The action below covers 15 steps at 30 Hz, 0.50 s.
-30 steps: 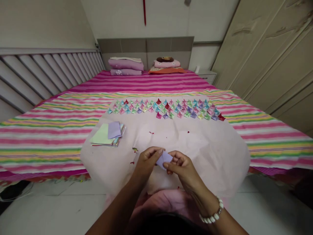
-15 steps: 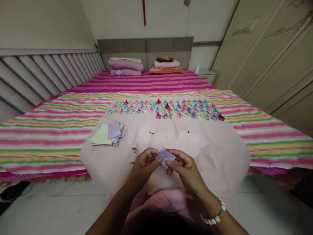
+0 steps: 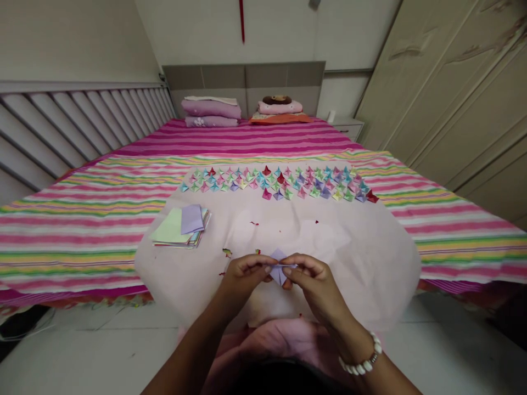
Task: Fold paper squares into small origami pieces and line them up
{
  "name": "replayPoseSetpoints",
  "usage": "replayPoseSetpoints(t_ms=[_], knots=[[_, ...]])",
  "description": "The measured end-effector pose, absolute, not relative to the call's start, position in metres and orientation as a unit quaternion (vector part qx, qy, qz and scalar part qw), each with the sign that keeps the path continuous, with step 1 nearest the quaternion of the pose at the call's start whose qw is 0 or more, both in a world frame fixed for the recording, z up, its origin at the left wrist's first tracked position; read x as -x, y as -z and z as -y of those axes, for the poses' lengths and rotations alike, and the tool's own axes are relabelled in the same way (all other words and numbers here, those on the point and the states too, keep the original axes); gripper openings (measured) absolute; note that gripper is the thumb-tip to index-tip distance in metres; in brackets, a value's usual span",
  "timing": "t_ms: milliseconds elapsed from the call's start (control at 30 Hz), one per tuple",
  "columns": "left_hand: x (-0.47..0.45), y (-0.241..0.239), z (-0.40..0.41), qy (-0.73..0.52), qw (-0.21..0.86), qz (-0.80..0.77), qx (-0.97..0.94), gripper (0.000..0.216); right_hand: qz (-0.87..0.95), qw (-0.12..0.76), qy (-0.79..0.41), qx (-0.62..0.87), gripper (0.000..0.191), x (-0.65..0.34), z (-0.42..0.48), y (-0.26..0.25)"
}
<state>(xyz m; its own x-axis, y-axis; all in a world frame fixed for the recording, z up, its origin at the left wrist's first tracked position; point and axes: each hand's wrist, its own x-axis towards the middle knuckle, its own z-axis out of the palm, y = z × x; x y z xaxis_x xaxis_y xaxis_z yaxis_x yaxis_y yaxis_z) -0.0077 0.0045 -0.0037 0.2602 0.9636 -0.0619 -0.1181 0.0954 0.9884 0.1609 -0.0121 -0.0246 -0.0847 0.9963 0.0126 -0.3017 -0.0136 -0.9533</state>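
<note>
A small lavender folded paper [image 3: 279,274] is held between my two hands, low over the pale covered surface [image 3: 370,263]. My left hand [image 3: 246,272] pinches its left corner between thumb and fingers. On the opposite corner, my right hand [image 3: 308,271] grips it the same way. A raised fold runs across the paper's middle, with a point showing above it and another below. Fingertips hide both side corners. To the left lies a stack of coloured paper sheets [image 3: 171,227], light green on top, with a lavender sheet [image 3: 191,219] over its right part.
Several rows of small folded paper pieces [image 3: 278,178] in many colours stand along the surface's far side. Tiny red scraps [image 3: 255,223] lie in front of them. A striped bedspread [image 3: 74,219] spreads around, with folded bedding [image 3: 212,112] by the headboard [image 3: 284,82].
The lavender paper has gone from lying flat, facing me, to having a raised crosswise fold. My left fingers have stretched along its upper left edge, uncovering a small scrap behind them.
</note>
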Motion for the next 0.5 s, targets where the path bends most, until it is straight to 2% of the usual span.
replayPoseSetpoints(t_ms=[233, 433, 500], knots=[[0.007, 0.004, -0.001, -0.440, 0.633, -0.421, -0.478, 0.014, 0.419, 0.557, -0.604, 0.386, 0.009, -0.163, 0.013, 0.020], [-0.005, 0.007, 0.001, -0.486, 0.570, -0.461, -0.477, 0.013, 0.435, 0.545, -0.614, 0.372, 0.009, -0.160, 0.014, 0.019], [-0.007, 0.009, 0.002, -0.494, 0.553, -0.464, -0.485, 0.012, 0.427, 0.556, -0.599, 0.387, 0.018, -0.158, 0.014, 0.018]])
